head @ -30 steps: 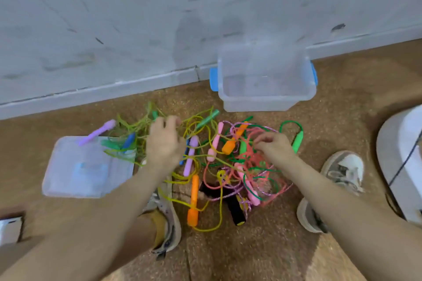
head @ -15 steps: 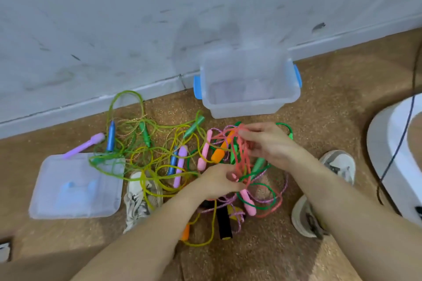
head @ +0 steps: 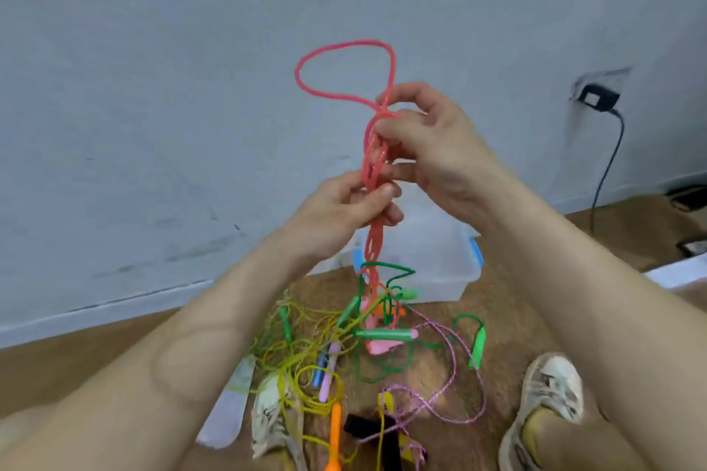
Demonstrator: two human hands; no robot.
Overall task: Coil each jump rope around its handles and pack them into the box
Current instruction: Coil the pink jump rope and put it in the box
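Near left, the heap of jump ropes [head: 325, 363] lies loose on the floor, none coiled; above it the left hand [head: 344, 210] pinches the red rope [head: 372, 153], fingers curled round its twisted strands; the right hand [head: 432, 141] grips the same rope higher, a loop standing above; its lower end hangs into the heap; the box [head: 432, 275], further right behind the hands, shows no coil; I judge the task barely begun.
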